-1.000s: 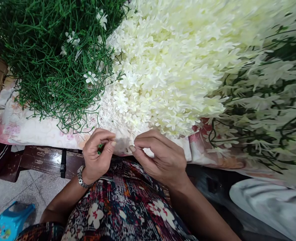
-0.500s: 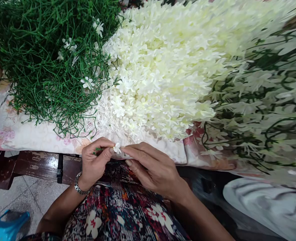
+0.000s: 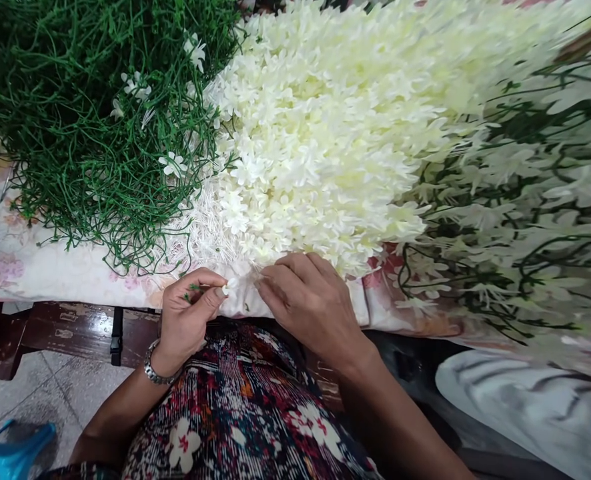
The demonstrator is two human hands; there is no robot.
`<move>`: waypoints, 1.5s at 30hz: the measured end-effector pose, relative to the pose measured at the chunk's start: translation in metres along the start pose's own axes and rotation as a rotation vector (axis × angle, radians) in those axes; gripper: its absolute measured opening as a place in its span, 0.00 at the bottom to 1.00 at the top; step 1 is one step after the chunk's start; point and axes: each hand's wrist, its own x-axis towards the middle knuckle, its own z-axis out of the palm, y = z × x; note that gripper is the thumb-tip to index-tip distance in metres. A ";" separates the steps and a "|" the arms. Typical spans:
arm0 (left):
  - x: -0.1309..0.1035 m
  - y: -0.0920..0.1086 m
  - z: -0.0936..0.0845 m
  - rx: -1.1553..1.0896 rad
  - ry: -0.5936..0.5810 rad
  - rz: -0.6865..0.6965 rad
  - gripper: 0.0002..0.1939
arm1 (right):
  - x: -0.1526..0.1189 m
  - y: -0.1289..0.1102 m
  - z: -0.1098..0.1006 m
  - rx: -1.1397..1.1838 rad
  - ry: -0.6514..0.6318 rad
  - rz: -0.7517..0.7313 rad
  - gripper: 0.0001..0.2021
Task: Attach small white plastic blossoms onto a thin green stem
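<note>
Between thumb and forefinger, my left hand [image 3: 190, 307] pinches a small white artificial flower [image 3: 226, 288]. Bits of green plastic stem [image 3: 191, 291] show between the fingers of that hand. My right hand [image 3: 310, 307] is apart from the flower, at the front edge of the white petal pile [image 3: 325, 167]. Its fingers are curled with the tips drawn together and slightly blurred; what they hold, if anything, I cannot make out. Close beyond both hands lies a heap of thin white stamen threads [image 3: 210, 230].
A tangled mound of green plastic stems [image 3: 100, 133] fills the back left, with a few white flowers on it. Finished-looking white flower sprays [image 3: 500, 220] lie on the right. Everything rests on a floral cloth [image 3: 65, 270]. A blue stool [image 3: 15, 450] stands on the floor at lower left.
My right hand has let go of the flower and moved up and right, to the edge of the pile. My left hand keeps its pinch in nearly the same place.
</note>
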 end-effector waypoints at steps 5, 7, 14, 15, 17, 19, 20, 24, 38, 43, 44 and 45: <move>0.000 0.003 -0.001 0.264 -0.111 0.138 0.02 | -0.007 0.004 -0.001 0.118 -0.029 -0.001 0.05; 0.000 0.006 0.001 0.476 -0.195 0.247 0.04 | -0.009 0.005 -0.002 0.154 -0.037 -0.026 0.05; -0.001 0.004 0.010 1.056 -0.438 0.466 0.13 | -0.010 0.008 -0.002 0.160 -0.035 -0.075 0.06; -0.001 0.002 0.010 1.093 -0.442 0.476 0.14 | -0.011 0.008 -0.002 0.162 -0.016 -0.068 0.06; -0.001 0.000 0.009 1.137 -0.432 0.501 0.15 | -0.012 0.008 -0.003 0.159 0.035 -0.043 0.05; -0.001 0.000 0.008 1.150 -0.414 0.518 0.16 | -0.013 0.006 -0.003 0.132 0.046 -0.015 0.04; 0.000 0.001 0.008 1.147 -0.414 0.516 0.15 | -0.014 0.004 -0.004 0.109 0.029 -0.003 0.05; 0.002 0.007 0.007 1.102 -0.420 0.461 0.11 | -0.013 -0.005 -0.001 -0.007 -0.066 0.046 0.11; 0.004 0.006 0.002 1.031 -0.402 0.417 0.09 | -0.017 -0.004 -0.007 -0.164 -0.003 0.124 0.09; 0.004 0.004 0.003 0.994 -0.394 0.424 0.09 | -0.018 0.007 -0.017 -0.190 0.003 0.105 0.07; 0.004 0.004 0.003 0.974 -0.392 0.421 0.09 | -0.017 0.007 -0.018 -0.187 -0.010 0.090 0.07; 0.004 0.004 0.002 0.949 -0.385 0.421 0.08 | -0.017 0.007 -0.018 -0.183 -0.027 0.074 0.07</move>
